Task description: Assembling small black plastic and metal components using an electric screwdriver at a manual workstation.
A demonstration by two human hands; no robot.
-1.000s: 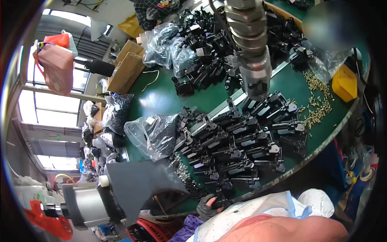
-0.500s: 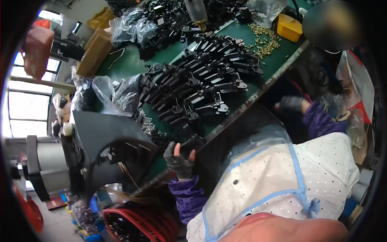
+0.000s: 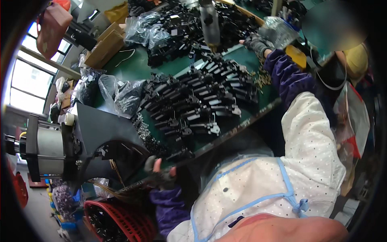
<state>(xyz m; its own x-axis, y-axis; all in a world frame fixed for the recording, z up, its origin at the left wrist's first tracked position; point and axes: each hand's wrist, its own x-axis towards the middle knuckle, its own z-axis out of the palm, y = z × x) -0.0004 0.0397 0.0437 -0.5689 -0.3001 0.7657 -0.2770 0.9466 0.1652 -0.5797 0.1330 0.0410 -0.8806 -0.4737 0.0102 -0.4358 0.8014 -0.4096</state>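
My left hand (image 3: 160, 174), in a dark fingerless glove, is just off the near table edge, with thumb and fingers apart and nothing visible between them. Close to it are small dark and silvery pieces (image 3: 147, 133) and the front of the black clip-like parts (image 3: 201, 97), which lie in overlapping rows. My right hand (image 3: 258, 43), gloved the same way, reaches over the far right of the table. Its fingers stretch left toward a loose pile of black parts (image 3: 181, 38). Brass-coloured screws (image 3: 263, 77) lie partly hidden beside my right sleeve.
A powered screwdriver (image 3: 209, 28) hangs above the table. A yellow container (image 3: 296, 56) stands beside my right forearm. Plastic bags (image 3: 125, 97) and a cardboard box (image 3: 105, 47) sit at the left. A dark sloped panel (image 3: 105, 125) borders a motor (image 3: 50, 147). Below is a red basket (image 3: 133, 220).
My right hand has moved from beside my body, beyond the table edge, up to the far right of the table. My left hand shows lower and further left, and the whole view has shifted.
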